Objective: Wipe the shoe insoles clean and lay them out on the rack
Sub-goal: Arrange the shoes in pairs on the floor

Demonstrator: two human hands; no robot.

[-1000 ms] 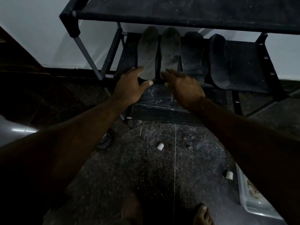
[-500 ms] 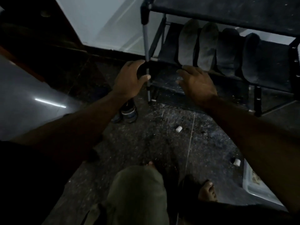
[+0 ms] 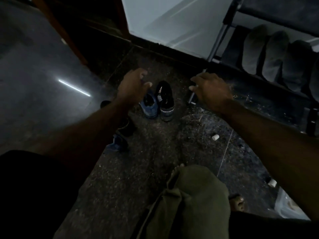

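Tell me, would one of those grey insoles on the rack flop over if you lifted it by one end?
Probably it would bend some. The insoles look thin and flat, leaning in a row on the rack, so likely light and flexible. They hold their shape while propped up, which suggests some stiffness rather than a limp droop. The surface looks matte, so probably not slippery.

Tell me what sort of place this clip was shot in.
Probably a home entryway or shoe corner, dimly lit. A shoe rack stands against the wall with insoles lined up on its shelf, a pair of sneakers sits on the speckled stone floor, and the person is barefoot.
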